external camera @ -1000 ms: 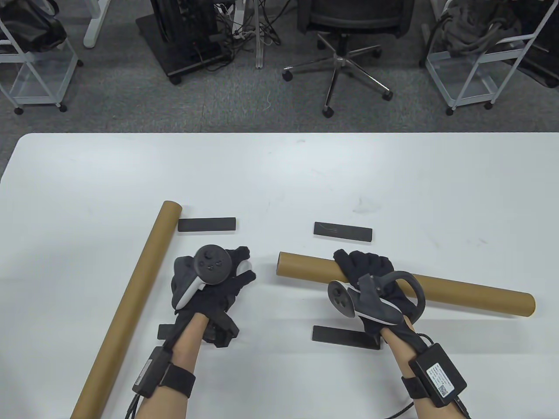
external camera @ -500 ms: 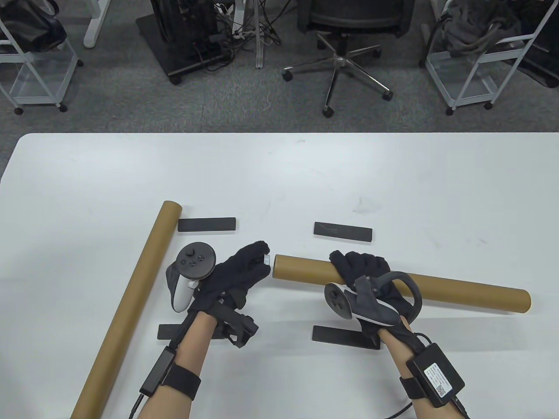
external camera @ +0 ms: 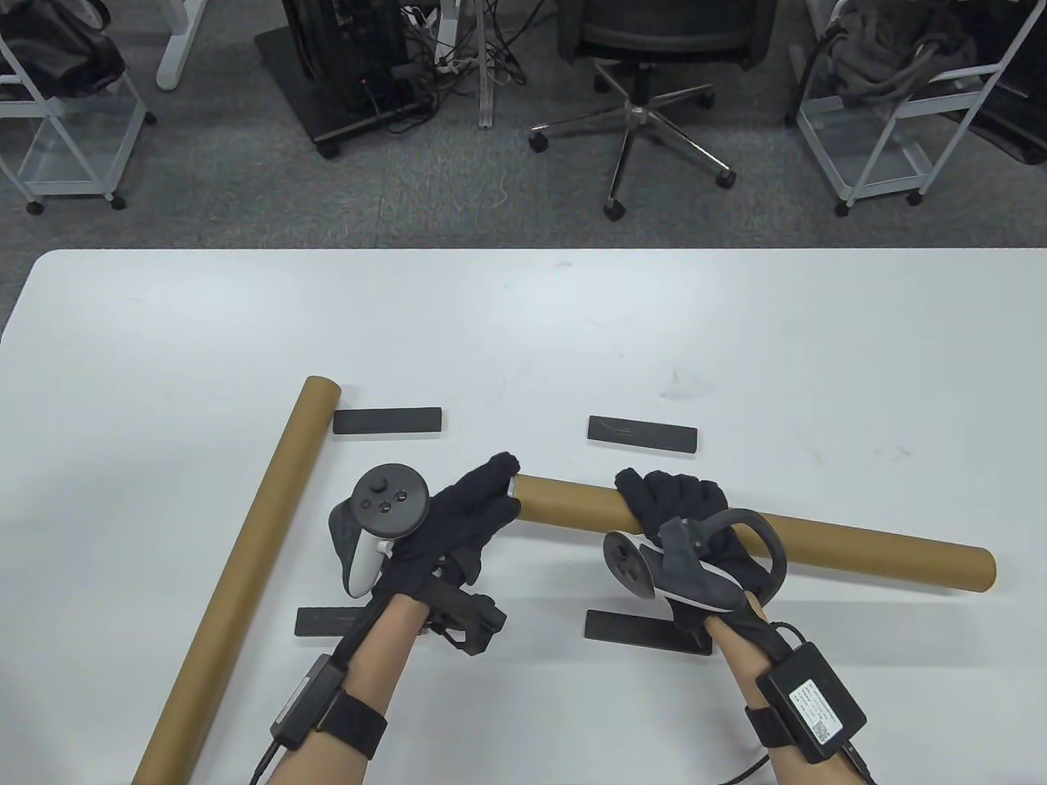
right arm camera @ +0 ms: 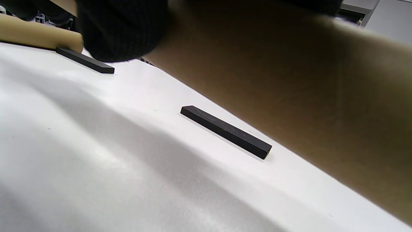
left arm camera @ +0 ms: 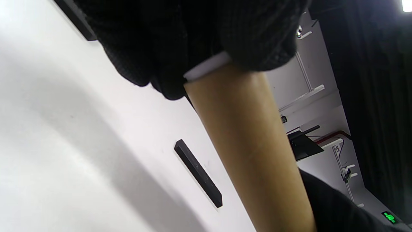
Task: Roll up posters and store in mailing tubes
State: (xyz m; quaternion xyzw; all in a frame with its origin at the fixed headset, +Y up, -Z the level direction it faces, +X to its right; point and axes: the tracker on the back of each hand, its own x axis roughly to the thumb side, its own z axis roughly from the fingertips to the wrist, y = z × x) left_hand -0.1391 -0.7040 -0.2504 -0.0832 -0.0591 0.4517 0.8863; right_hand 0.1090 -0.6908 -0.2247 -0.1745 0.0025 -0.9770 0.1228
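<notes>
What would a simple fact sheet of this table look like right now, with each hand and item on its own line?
Surface: white table
Right hand: grips the held tube partway along
Left hand: fingers over that tube's left end, where a white cap shows
Second tube: lies diagonally on the left, untouched
Black bars: four flat bars on the table; far left, far right, near left, near right
Posters: none visible outside the tubes
Background: office chair and wire carts on the floor
</notes>
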